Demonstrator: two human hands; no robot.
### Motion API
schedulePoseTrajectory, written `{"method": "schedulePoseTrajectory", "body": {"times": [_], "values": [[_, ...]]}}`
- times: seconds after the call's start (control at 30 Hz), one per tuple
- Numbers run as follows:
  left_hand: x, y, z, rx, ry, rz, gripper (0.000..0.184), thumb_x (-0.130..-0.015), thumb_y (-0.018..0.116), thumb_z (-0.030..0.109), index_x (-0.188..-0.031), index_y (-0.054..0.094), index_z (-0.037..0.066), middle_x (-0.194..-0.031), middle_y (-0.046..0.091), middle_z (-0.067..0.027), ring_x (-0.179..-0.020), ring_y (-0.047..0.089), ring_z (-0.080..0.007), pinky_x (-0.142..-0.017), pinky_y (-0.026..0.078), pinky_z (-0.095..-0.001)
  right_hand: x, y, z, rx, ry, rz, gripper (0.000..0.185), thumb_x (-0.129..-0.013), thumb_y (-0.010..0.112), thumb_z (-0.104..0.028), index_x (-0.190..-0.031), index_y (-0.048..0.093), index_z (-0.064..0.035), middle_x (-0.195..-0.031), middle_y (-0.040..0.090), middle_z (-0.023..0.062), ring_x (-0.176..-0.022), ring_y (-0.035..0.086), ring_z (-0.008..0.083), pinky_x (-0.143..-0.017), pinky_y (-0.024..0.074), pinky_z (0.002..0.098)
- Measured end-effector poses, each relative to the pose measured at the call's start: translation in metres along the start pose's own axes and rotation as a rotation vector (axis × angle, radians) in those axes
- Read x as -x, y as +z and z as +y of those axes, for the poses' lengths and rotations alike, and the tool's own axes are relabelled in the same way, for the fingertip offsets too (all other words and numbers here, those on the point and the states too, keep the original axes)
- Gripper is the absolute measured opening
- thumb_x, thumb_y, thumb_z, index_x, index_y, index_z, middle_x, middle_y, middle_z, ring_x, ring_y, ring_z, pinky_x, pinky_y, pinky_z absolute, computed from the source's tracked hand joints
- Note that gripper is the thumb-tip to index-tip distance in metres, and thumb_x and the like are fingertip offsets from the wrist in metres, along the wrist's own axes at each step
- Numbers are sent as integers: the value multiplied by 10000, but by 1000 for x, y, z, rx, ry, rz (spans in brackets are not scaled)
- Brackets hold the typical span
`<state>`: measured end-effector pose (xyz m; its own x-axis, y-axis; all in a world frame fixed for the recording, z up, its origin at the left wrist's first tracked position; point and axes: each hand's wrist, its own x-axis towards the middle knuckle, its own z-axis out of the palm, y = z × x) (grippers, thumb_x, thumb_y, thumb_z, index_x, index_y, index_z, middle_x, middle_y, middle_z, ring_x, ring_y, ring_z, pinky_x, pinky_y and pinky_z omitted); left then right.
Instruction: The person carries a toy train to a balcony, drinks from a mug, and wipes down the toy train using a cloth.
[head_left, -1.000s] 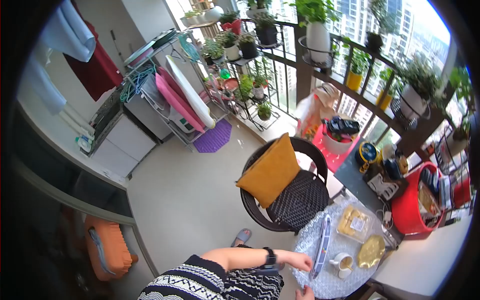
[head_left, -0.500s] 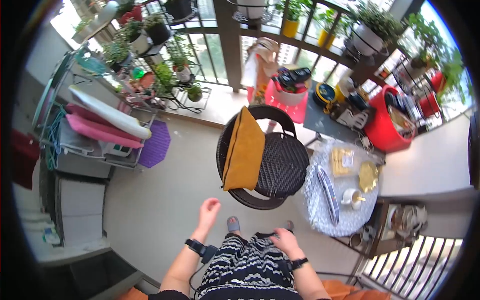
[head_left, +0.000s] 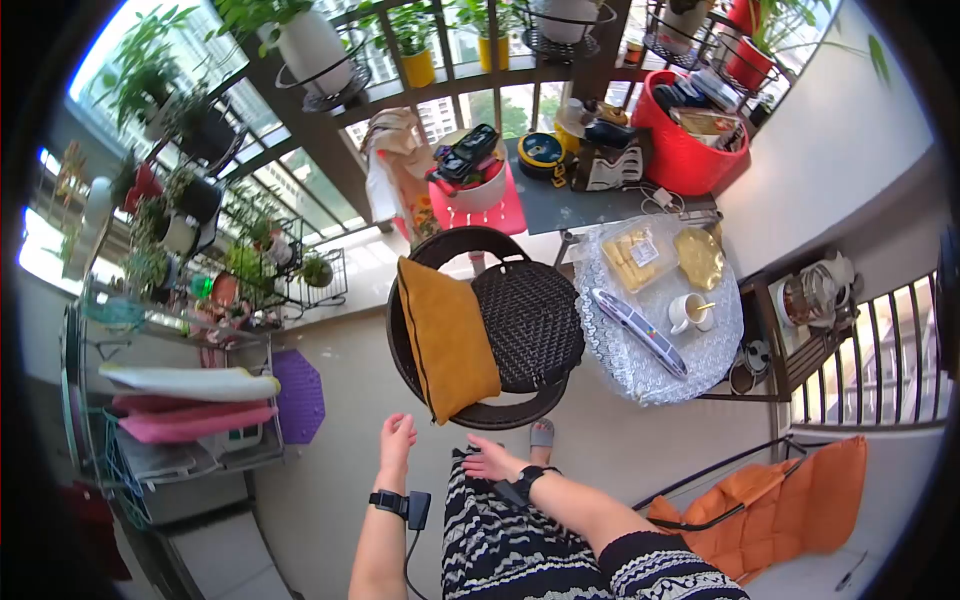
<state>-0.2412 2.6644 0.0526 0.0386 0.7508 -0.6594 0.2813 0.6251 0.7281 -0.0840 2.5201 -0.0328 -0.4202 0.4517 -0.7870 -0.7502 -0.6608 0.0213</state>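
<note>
My left hand [head_left: 397, 442] is held in front of the chair with nothing in it, its fingers loosely bent and apart. My right hand [head_left: 494, 462] reaches inward over the patterned skirt, fingers stretched out and holding nothing. Just beyond both hands stands a dark woven armchair [head_left: 528, 325]. A mustard-yellow cushion [head_left: 447, 340] leans upright against the left side of its seat. Neither hand visibly touches the cushion or the chair. Black straps with a small device sit on the left wrist, and another strap is on the right.
A round table [head_left: 625, 375] with a shiny cover holds a white cup [head_left: 690, 313], a long train-shaped item [head_left: 640, 332], a food pack [head_left: 632, 257] and a gold dish [head_left: 699, 257]. An orange folding chair [head_left: 775, 505] stands at right, a drying rack [head_left: 195, 455] at left.
The view has turned to the right and moved nearer the armchair. My right hand has left the skirt's waist and extends inward, toward the left hand. The orange chair shows more fully.
</note>
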Motion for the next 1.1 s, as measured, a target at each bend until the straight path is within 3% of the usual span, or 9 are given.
{"method": "schedulePoseTrajectory", "body": {"times": [0.1,0.17,0.37,0.63,0.83,0.9,0.93,1.03,1.1], "values": [[-23,9,2,-89,37,37,566,-858,657,352,-1270,442,28,-1044,581,-107,-846,567,-141,-689,480,-271,-50,11,7,-282,-120,59,841,-841,632,-457,-1453,187,-89,-1484,229,203,-1315,349,325,-1056,348,444],[-52,5,11,-173,18,36,677,-836,674,402,-1315,396,12,-1096,583,-135,-898,568,-174,-752,482,-303,-56,31,1,-440,-186,92,721,-842,634,-453,-1350,335,-39,-1335,409,163,-1234,428,300,-1015,404,424],[-158,-12,32,-294,93,-45,798,-820,668,471,-1370,358,-16,-1173,576,-199,-1080,551,-278,-921,434,-357,-98,43,-13,-600,-357,196,361,-917,544,-377,-1149,530,-101,-1118,562,95,-1012,536,254,-906,432,401],[-190,0,74,-329,24,-377,892,-808,666,503,-1443,241,41,-1214,564,-161,-1040,589,-253,-778,501,-377,-89,51,-12,-700,-571,366,192,-952,467,-238,-1055,579,-120,-960,622,34,-795,584,170,-681,493,321],[-152,23,44,-185,-176,-553,503,-896,587,408,-1291,391,165,-1217,554,-72,-1022,596,-272,-826,504,-457,-43,-14,25,-592,-680,596,229,-913,500,-201,-1061,579,-44,-974,614,68,-854,617,212,-695,517,323],[-147,24,14,-161,-225,-485,503,-885,614,379,-1269,425,115,-1166,565,-86,-989,597,-262,-827,515,-415,-12,-36,42,-444,-728,730,271,-886,538,-185,-1009,611,46,-966,632,112,-868,619,215,-700,513,328],[-142,25,2,-161,-260,-450,498,-882,620,368,-1262,434,104,-1146,570,-91,-973,596,-255,-816,518,-404,-77,-126,80,-355,-690,880,292,-824,594,-209,-904,647,67,-889,659,114,-792,605,196,-703,483,342],[-108,33,-21,-225,-291,-262,463,-883,621,337,-1249,454,108,-1099,588,-90,-942,593,-242,-779,516,-394,12,-116,93,-317,-837,843,361,-797,614,-209,-980,619,102,-925,666,152,-808,628,233,-730,488,350],[-89,35,-35,-290,-290,-111,434,-885,617,317,-1243,466,122,-1072,600,-82,-927,591,-236,-753,511,-395,37,-148,111,-175,-720,920,272,-857,558,-144,-1005,624,75,-922,664,119,-792,634,203,-697,496,327]]}}
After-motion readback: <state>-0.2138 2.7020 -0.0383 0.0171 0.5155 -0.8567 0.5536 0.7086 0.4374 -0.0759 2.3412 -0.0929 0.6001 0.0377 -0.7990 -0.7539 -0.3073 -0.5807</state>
